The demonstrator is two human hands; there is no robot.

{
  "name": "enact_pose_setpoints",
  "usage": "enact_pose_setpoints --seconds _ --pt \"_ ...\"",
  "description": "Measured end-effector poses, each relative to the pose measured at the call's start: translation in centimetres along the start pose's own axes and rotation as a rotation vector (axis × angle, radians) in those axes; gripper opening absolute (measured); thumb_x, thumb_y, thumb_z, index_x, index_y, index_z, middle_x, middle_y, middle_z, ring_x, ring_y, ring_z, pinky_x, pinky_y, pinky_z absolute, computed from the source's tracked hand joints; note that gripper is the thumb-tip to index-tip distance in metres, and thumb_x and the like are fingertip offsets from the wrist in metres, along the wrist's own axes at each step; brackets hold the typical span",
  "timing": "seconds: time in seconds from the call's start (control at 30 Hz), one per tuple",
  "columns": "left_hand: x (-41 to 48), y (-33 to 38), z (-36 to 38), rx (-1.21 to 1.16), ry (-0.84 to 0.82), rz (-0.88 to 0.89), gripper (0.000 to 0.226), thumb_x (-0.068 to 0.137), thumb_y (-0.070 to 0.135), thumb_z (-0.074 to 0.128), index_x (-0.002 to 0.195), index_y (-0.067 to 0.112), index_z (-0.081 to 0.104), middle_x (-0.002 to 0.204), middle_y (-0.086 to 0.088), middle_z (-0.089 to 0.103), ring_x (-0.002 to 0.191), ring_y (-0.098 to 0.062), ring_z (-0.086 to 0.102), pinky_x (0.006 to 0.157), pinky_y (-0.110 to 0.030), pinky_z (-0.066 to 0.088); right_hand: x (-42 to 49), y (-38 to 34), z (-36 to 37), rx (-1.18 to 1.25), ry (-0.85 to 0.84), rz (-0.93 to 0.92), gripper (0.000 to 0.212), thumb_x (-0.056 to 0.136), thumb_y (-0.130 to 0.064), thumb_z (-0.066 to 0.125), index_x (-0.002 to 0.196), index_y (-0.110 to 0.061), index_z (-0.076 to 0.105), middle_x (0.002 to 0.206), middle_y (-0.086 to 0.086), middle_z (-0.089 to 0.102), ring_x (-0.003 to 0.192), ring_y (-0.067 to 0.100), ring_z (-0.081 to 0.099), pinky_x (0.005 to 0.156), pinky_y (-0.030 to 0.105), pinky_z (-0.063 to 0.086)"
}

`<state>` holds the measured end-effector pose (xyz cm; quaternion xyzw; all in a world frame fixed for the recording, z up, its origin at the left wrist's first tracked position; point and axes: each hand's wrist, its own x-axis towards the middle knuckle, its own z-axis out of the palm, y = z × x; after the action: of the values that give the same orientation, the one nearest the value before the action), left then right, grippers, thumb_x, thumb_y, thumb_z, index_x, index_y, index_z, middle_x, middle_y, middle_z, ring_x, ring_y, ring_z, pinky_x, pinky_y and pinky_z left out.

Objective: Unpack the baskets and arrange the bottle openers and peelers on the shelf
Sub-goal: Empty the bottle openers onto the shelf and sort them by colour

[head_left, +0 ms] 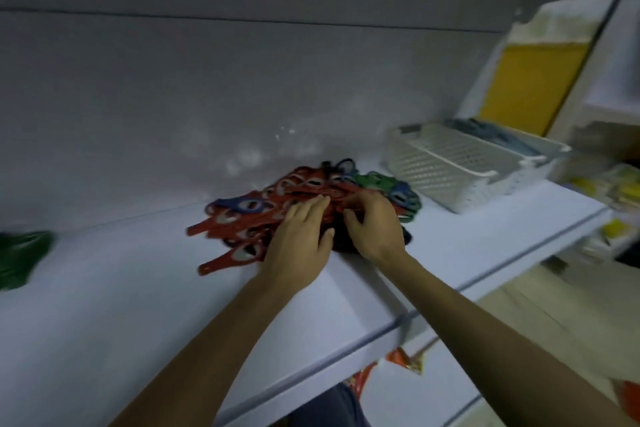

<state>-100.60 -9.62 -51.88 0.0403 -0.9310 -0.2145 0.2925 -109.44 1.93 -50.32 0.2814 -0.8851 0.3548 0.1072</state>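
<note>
The left hand [298,239] lies flat, fingers straight, on the bottle openers [277,204] heaped mid-shelf [138,305]; the right hand [375,224] curls its fingers into them, grip impossible to tell.

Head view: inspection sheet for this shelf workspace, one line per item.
Surface: white shelf, grey strip along its front edge.
Job's things: bottle openers in a loose pile, mostly red, some blue, green and black; white basket right of the pile, no contents visible; second basket behind it holds grey-blue items.
Clutter: green item at the far left, blurred.
Grips: left hand lies flat on the pile, fingers straight; right hand curls its fingers into the pile, hold unclear.
Cables: nothing seen.
Surroundings: grey back wall; yellow panel at right; coloured packets below the shelf.
</note>
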Motion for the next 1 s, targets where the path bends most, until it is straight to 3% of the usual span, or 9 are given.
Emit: enact_pose_setpoints --seconds 0.1,0.23,0.33,0.5,0.6,0.7,0.8,0.87,1.0 --pt "0.7 2.0 2.6 -0.105 0.020 0.016 0.046 0.092 0.014 0.056 0.137 0.007 0.046 0.139 -0.008 0.049 0.129 -0.022 0.040 0.106 -0.022 0.025 -0.3 3.2 -1.5 0.044 0.153 0.040 0.024 0.089 -0.011 0.052 0.108 -0.010 0.065 0.111 0.009 0.062 0.108 0.025 0.052 0.088 0.037 0.044" --pt "0.3 1.9 3.8 -0.134 0.047 0.062 0.041 0.086 0.005 0.062 0.126 0.003 0.057 0.126 -0.010 0.059 0.120 -0.027 0.051 0.103 -0.033 0.039 0.7 6.2 -2.1 0.015 0.188 0.110 0.022 0.090 -0.009 0.049 0.105 -0.011 0.065 0.109 0.009 0.062 0.105 0.026 0.054 0.083 0.034 0.045" --pt "0.3 1.3 3.6 -0.193 0.112 0.003 0.035 0.086 0.003 0.062 0.121 0.004 0.060 0.119 -0.008 0.062 0.114 -0.022 0.052 0.097 -0.027 0.037 2.8 6.8 -1.7 -0.026 0.134 0.142 0.023 0.093 -0.017 0.049 0.109 -0.008 0.064 0.114 0.012 0.061 0.107 0.029 0.054 0.086 0.038 0.046" --pt "0.5 1.2 3.4 -0.385 0.141 -0.132 0.030 0.090 0.005 0.058 0.120 0.012 0.060 0.111 0.007 0.059 0.107 -0.011 0.054 0.091 -0.024 0.043 8.0 5.8 -0.5 -0.242 -0.021 0.264 0.045 0.093 -0.044 0.048 0.122 -0.010 0.054 0.121 0.017 0.060 0.114 0.035 0.051 0.093 0.041 0.042" --pt "0.7 0.8 3.3 -0.540 0.169 -0.254 0.028 0.092 0.007 0.054 0.118 0.017 0.060 0.109 0.007 0.063 0.103 -0.001 0.059 0.084 -0.011 0.046 10.9 5.3 0.0 -0.415 -0.149 0.366 0.060 0.085 -0.061 0.052 0.120 -0.013 0.055 0.124 0.015 0.059 0.122 0.034 0.047 0.100 0.041 0.034" --pt "0.9 0.7 3.1 -0.642 0.198 -0.321 0.026 0.092 0.007 0.054 0.113 0.021 0.060 0.104 0.015 0.063 0.098 0.008 0.059 0.079 -0.004 0.045 12.4 4.9 0.4 -0.365 -0.140 0.383 0.047 0.085 -0.045 0.060 0.113 -0.007 0.059 0.116 0.014 0.063 0.110 0.032 0.058 0.090 0.035 0.042" --pt "1.0 0.7 3.0 -0.711 0.216 -0.363 0.026 0.092 0.007 0.054 0.109 0.027 0.058 0.100 0.015 0.064 0.095 0.010 0.059 0.078 -0.005 0.045 12.8 4.8 1.1 -0.220 -0.179 0.332 0.023 0.086 -0.026 0.062 0.086 -0.004 0.057 0.099 0.017 0.064 0.096 0.033 0.063 0.072 0.032 0.044" --pt "1.0 0.6 2.9 -0.743 0.231 -0.383 0.027 0.092 0.006 0.054 0.107 0.028 0.058 0.099 0.014 0.064 0.092 0.010 0.059 0.076 -0.004 0.045 12.5 4.8 1.2 -0.157 -0.189 0.285 0.027 0.087 -0.026 0.064 0.073 -0.007 0.051 0.085 0.015 0.059 0.088 0.032 0.062 0.069 0.031 0.041" --pt "1.1 0.6 2.7 -0.807 0.242 -0.413 0.033 0.091 0.005 0.055 0.100 0.037 0.057 0.098 0.015 0.065 0.089 0.004 0.063 0.074 -0.008 0.048 12.0 4.9 0.7 0.018 -0.172 0.221 0.032 0.086 -0.028 0.068 0.088 0.004 0.066 0.083 0.020 0.067 0.076 0.030 0.063 0.068 0.035 0.047"
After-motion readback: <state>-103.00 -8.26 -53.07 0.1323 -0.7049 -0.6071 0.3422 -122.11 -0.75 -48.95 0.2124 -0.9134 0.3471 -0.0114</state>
